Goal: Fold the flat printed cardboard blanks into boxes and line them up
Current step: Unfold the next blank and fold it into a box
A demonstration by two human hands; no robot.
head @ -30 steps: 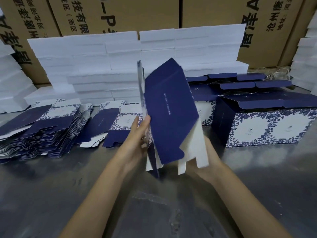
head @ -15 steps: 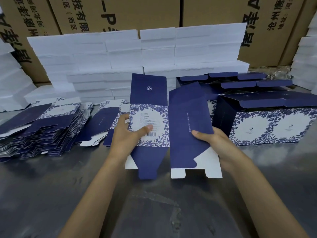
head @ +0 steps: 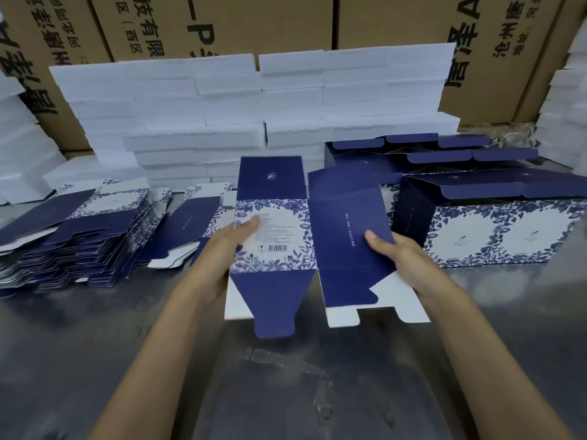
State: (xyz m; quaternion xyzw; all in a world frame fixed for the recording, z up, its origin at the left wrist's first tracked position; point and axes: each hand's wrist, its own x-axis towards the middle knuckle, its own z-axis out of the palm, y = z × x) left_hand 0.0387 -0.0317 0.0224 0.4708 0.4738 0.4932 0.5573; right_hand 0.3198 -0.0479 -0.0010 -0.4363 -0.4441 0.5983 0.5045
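The left hand [head: 219, 258] has its thumb laid flat over the floral, barcoded panel of the blank [head: 311, 236], the rest of its fingers hidden behind the card, so it pinches that panel by its left edge. The right hand [head: 403, 262] pinches the plain navy panel the same way, thumb on the front face near the panel's right edge, other fingers behind.

Between the two thumbs the blank is held upright over the bench [head: 286, 392], partly opened. The crease between the floral and navy panels runs near to far, roughly midway between the hands, and this fold line is the long axis the next move likely turns on. Both hands lie about equally close to it, one on each side, so squaring the sleeve looks like a matter of swinging the two panels about that crease. The bottom flaps, a tapered navy tongue and notched white tabs, hang towards the near side, still unfolded; a navy lid flap stands at the far end.

Further out, a spread pile of flat blanks [head: 79, 236] lies on the left, and the finished boxes [head: 495, 230] stand in rows on the right, just beside the right hand. White foam slabs [head: 254, 106] are stacked at the far side.
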